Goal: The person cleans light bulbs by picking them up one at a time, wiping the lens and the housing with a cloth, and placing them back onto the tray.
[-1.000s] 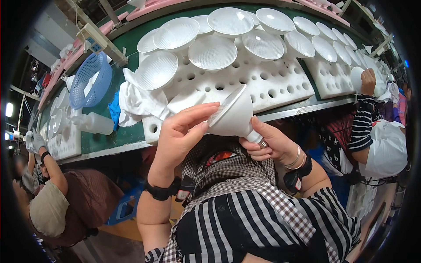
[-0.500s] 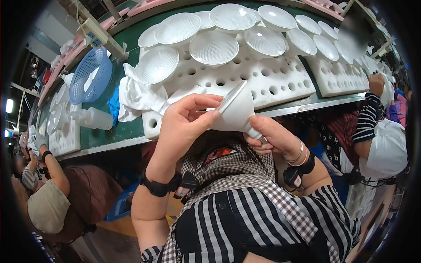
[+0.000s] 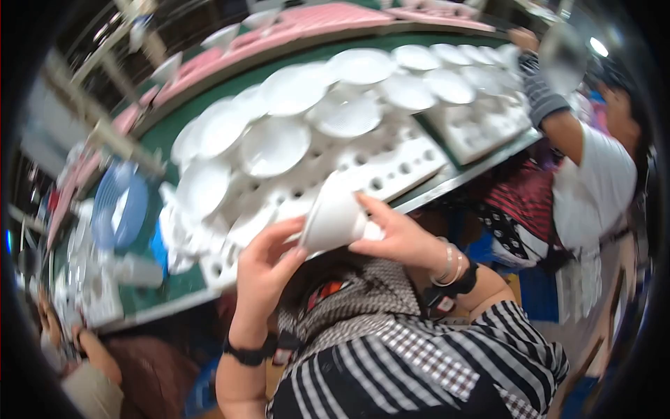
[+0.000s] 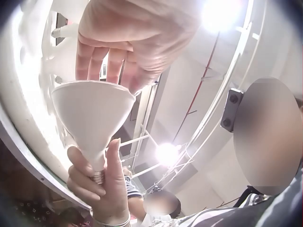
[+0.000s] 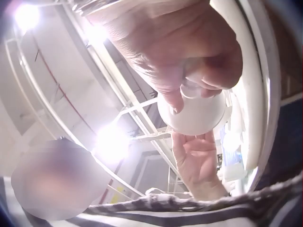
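Observation:
A white cone-shaped reflector lamp bulb (image 3: 333, 222) is held between both hands in front of the chest, at the table's near edge. My left hand (image 3: 271, 257) holds the wide rim, with its thumb at the edge and fingers reaching over the lens face. At the narrow end, my right hand (image 3: 405, 241) grips the neck. The left wrist view shows the bulb (image 4: 92, 111) with its lens up and the right hand (image 4: 102, 187) curled round the metal screw base. In the right wrist view the left hand (image 5: 199, 158) has its fingertips at the rim.
Several more bulbs (image 3: 276, 146) stand lens up in a white foam block (image 3: 412, 164) with holes. To the left are a blue basket (image 3: 105, 216), a white cloth (image 3: 183, 244) and a plastic bottle (image 3: 139, 271). Other people work at both sides.
The head view has swung, so the table and foam blocks appear shifted. The bulb and both hands now sit lower and further left in it, with the bulb turned between the hands.

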The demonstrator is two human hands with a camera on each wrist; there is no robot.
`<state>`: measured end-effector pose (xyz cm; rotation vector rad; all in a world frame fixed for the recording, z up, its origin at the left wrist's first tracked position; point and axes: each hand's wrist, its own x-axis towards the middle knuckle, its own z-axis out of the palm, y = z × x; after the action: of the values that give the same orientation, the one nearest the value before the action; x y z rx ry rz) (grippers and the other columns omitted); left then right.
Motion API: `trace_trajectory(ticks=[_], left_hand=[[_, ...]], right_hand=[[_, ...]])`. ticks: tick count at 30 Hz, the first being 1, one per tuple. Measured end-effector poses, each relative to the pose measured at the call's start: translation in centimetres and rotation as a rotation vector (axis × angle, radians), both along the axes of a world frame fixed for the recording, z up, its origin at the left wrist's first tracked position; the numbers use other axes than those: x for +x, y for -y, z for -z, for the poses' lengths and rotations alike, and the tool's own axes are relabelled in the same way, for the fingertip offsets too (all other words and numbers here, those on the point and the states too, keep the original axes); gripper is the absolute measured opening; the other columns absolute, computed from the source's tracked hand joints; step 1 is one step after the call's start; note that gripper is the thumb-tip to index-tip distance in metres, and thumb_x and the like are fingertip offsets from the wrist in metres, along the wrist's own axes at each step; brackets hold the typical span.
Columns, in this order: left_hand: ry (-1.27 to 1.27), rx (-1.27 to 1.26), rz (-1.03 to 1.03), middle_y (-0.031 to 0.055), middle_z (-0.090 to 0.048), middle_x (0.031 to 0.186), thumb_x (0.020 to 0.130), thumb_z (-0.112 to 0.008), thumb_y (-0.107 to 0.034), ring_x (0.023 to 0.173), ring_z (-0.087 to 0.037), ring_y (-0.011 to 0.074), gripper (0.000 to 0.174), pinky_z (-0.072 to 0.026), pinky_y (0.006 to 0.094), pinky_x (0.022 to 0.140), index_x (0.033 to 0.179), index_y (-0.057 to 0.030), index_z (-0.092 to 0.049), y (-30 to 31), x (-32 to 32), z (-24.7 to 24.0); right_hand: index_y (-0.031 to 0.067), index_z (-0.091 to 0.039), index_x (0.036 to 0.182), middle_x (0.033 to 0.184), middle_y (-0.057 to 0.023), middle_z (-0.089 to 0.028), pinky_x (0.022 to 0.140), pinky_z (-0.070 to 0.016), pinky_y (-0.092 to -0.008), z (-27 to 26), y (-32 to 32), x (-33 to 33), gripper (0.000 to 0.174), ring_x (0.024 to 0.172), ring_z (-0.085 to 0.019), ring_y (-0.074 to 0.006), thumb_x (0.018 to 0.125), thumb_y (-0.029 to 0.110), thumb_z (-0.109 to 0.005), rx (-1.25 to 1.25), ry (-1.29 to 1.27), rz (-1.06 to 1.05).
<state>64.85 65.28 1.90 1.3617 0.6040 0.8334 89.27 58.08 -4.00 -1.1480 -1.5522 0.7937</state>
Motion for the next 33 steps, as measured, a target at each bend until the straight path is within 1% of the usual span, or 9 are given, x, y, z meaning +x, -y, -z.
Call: trace_trajectory(ticks=[5,8,11,13,22,23,25,30,33], left_hand=[[-0.371,0.462,-0.045,0.0196,-0.053,0.138,0.069,-0.084,-0.004,0.122,-0.057,0.028,0.094,-0.0515,0.0372,0.095,0.15,-0.0037,-0.037,1.9,4.0,-1.0],[-0.401,0.783,0.014,0.0209,-0.052,0.139,0.069,-0.084,-0.005,0.122,-0.058,0.0296,0.094,-0.0511,0.0389,0.095,0.15,-0.0038,-0.036,2.0,6.2,-1.1],[-0.339,0.539,0.097,0.0192,-0.05,0.141,0.072,-0.082,-0.005,0.125,-0.056,0.03,0.091,-0.0486,0.0411,0.101,0.151,-0.0022,-0.035,2.6,8.9,-1.0],[-0.076,0.038,0.205,0.0181,-0.046,0.146,0.076,-0.079,-0.005,0.13,-0.051,0.03,0.089,-0.0437,0.0413,0.108,0.152,-0.0007,-0.032,3.4,10.7,-0.8],[-0.172,-0.137,0.334,0.0182,-0.039,0.15,0.084,-0.078,-0.017,0.135,-0.046,0.0291,0.084,-0.0398,0.0406,0.111,0.153,-0.0022,-0.031,4.3,14.5,0.2],[-0.183,-0.135,0.336,0.0182,-0.039,0.15,0.084,-0.078,-0.017,0.135,-0.046,0.0291,0.084,-0.0398,0.0406,0.111,0.153,-0.0022,-0.031,4.1,14.5,0.0],[-0.438,0.501,0.161,0.0177,-0.043,0.147,0.086,-0.077,-0.023,0.131,-0.051,0.0302,0.074,-0.0426,0.0405,0.107,0.148,-0.0055,-0.041,3.6,14.2,-0.1],[-0.288,0.582,0.115,0.0019,-0.061,0.086,0.078,-0.08,-0.008,0.068,-0.052,0.0086,0.038,-0.0431,0.0229,0.064,0.114,-0.003,-0.07,4.0,15.2,-4.7],[-0.268,0.255,0.15,-0.0012,-0.061,0.08,0.081,-0.078,-0.009,0.068,-0.051,0.0062,0.03,-0.0422,0.0211,0.063,0.109,-0.0017,-0.07,4.1,15.4,-4.1]], right_hand=[[0.0106,-0.026,0.156,0.085,-0.0175,-0.069,0.07,-0.0527,-0.0383,-8.1,4.6,2.5,0.088,0.077,-0.068,-0.0351,0.083,0.028,-0.073,-0.286,0.172,0.094],[0.0112,-0.037,0.152,0.082,-0.0169,-0.068,0.065,-0.0516,-0.0386,-9.1,6.2,3.5,0.079,0.071,-0.068,-0.0332,0.085,0.03,-0.075,-0.073,0.334,0.138],[0.0067,-0.055,0.14,0.089,-0.0181,-0.069,0.067,-0.0524,-0.0315,-9.4,7.4,4.8,0.067,0.075,-0.07,-0.0267,0.081,0.023,-0.082,-0.013,0.419,0.203],[0.009,-0.064,0.129,0.078,-0.0097,-0.065,0.057,-0.0463,-0.028,-7.8,7.5,5.7,0.054,0.056,-0.057,-0.0155,0.08,0.022,-0.083,0.211,0.126,0.241],[0.0045,-0.07,0.118,0.081,-0.0007,-0.066,0.062,-0.0466,-0.0228,-7.3,8.4,7.7,0.043,0.069,-0.053,-0.0046,0.079,0.017,-0.083,0.014,-0.19,0.394],[0.0049,-0.07,0.116,0.081,-0.0028,-0.067,0.062,-0.0478,-0.0238,-7.4,8.4,7.9,0.042,0.068,-0.056,-0.007,0.078,0.017,-0.083,0.015,-0.112,0.414],[0.0054,-0.071,0.114,0.082,-0.005,-0.068,0.062,-0.0489,-0.0248,-7.5,8.2,7.9,0.041,0.067,-0.059,-0.0094,0.078,0.018,-0.084,0.009,-0.049,0.436],[0.0095,-0.069,0.104,0.083,-0.0096,-0.069,0.065,-0.0537,-0.0348,-6.6,6.6,7.6,0.035,0.073,-0.067,-0.0277,0.073,0.015,-0.082,0.151,0.322,0.469],[0.0114,-0.068,0.106,0.084,-0.01,-0.069,0.065,-0.0538,-0.0395,-6.8,6.3,7.3,0.04,0.077,-0.068,-0.0312,0.068,0.014,-0.082,0.22,0.403,0.44]])
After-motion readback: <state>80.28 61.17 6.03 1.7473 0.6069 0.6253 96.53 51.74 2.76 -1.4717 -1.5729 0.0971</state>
